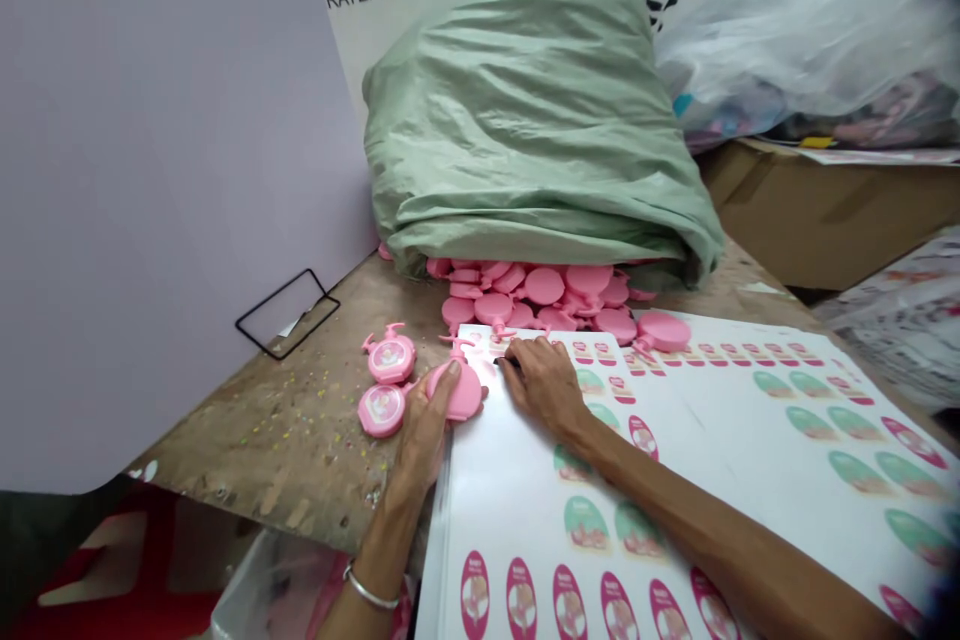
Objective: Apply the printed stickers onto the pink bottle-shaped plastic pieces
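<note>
At the left, a smooth lilac panel (172, 200) rises beside your scuffed wooden tabletop (300, 450), its surface flecked with yellow specks, and a thin black rectangular frame (272, 297) shows across the panel's lower edge. Next come two labelled bottles (391, 360), flat and rounded in pink plastic, each with a pale picture on its upward face; the farther one has its pump head turned away from you. Just beside them, your left hand (427, 425), with a slim metal bangle (367, 597) at its wrist, clamps a pink bottle (465, 394) between thumb and fingers, over the left edge of the glossy sticker sheet (517, 480). Its plain disc-shaped face is up, its pump head points away from you toward the pink pile (544, 287), and its long axis runs nearly straight ahead. Behind that pile slumps a creased green sack (525, 140). Your right hand (546, 385) rests on the sheet's far part, fingers bent and close together, tips down; you cannot tell whether they pinch a sticker. Farther right lie a second sheet (727, 440) of teal and magenta prints, a cardboard box (787, 210) and a crinkled translucent bag (817, 30).
</note>
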### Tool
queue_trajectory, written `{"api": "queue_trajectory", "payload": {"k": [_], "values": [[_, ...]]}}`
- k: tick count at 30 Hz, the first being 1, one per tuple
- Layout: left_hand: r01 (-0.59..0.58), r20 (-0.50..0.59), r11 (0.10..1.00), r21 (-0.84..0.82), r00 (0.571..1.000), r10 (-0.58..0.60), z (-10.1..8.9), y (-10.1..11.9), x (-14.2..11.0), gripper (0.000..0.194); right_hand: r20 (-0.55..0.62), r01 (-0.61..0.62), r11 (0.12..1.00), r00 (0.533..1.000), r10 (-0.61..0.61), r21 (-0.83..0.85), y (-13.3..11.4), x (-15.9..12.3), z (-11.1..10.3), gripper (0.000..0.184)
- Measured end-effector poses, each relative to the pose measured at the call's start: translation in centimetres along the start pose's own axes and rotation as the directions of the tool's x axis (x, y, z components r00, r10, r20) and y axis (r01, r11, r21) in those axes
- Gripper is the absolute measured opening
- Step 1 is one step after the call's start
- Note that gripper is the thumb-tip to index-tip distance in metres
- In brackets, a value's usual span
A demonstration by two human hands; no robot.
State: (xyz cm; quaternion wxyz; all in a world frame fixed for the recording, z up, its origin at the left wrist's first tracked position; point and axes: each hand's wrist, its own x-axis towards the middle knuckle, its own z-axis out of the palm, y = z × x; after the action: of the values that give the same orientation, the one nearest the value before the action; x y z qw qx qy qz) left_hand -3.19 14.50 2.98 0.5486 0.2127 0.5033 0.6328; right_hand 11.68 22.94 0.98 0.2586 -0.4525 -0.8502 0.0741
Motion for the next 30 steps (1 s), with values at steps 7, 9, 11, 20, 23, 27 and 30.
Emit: {"api": "queue_trajectory", "payload": {"k": [7,9,11,20,23,27,30], "values": [[-0.017,0.06,0.998,0.053,0.998,0.014,-0.6,-0.3,0.3,0.048,0.011,-0.039,0.997,0.999,0.038,0.069,0.3,0.6,-0.1,0.013],[-0.009,0.066,0.998,0.056,0.998,0.006,-0.6,-0.1,0.2,0.048,0.01,-0.049,0.995,0.999,0.048,0.087,0.1,0.7,-0.2,0.014],[-0.018,0.08,0.998,0.059,0.997,0.013,-0.6,-0.1,0.1,0.049,0.001,-0.043,0.995,0.999,0.043,0.092,-0.2,0.8,-0.3,0.014],[-0.104,0.039,0.981,0.165,0.994,0.099,-1.2,-0.6,0.4,0.047,0.204,-0.376,0.863,0.924,0.323,0.337,-1.3,2.3,-1.0,0.026],[-0.118,0.034,0.974,0.194,0.993,0.113,-1.1,-0.6,0.3,0.046,0.276,-0.437,0.812,0.895,0.35,0.386,-1.0,3.4,-1.0,0.032],[-0.12,0.029,0.982,0.145,0.993,0.117,-0.7,-0.6,-0.1,0.045,0.343,-0.474,0.731,0.877,0.338,0.492,-0.3,4.3,-2.0,0.041],[-0.133,-0.028,0.99,0.051,0.99,0.135,-0.3,-0.4,-0.7,0.048,0.316,-0.45,0.672,0.893,0.321,0.588,0.0,3.7,-4.0,0.047]]}}
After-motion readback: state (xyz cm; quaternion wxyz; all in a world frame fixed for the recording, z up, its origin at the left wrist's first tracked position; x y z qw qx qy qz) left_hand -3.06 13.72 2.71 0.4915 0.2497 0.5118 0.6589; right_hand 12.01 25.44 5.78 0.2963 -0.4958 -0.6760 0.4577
